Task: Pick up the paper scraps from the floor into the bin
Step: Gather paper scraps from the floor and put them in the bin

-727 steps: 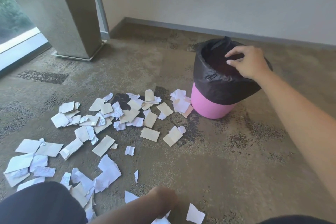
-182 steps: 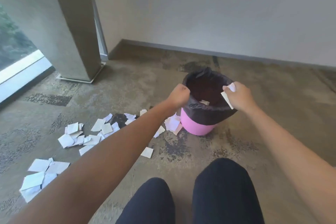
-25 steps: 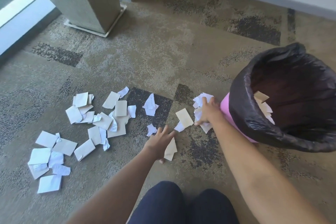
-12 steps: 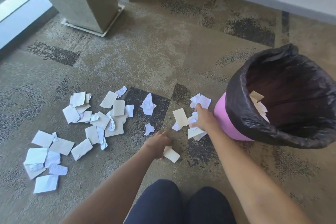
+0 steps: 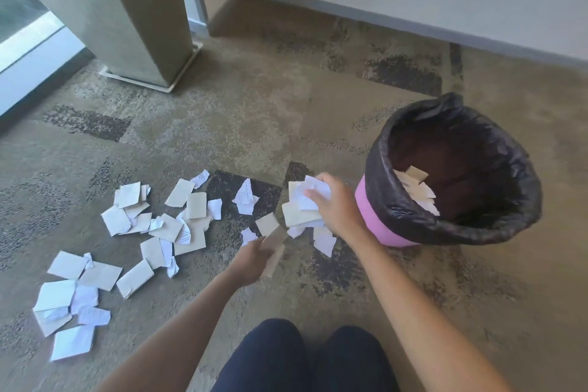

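The right hand (image 5: 337,210) clutches a bunch of paper scraps (image 5: 302,204) beside the bin (image 5: 451,175), ready to drop; the left hand (image 5: 251,259) pinches one tan scrap (image 5: 274,248).

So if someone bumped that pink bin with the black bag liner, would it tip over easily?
Probably fairly easily. The pink bin with the black bag liner looks like thin plastic and holds only a few paper scraps, so it is likely light. It also appears narrower at the base than at the rim, which suggests a knock near the top could tip it. The carpet may resist sliding.
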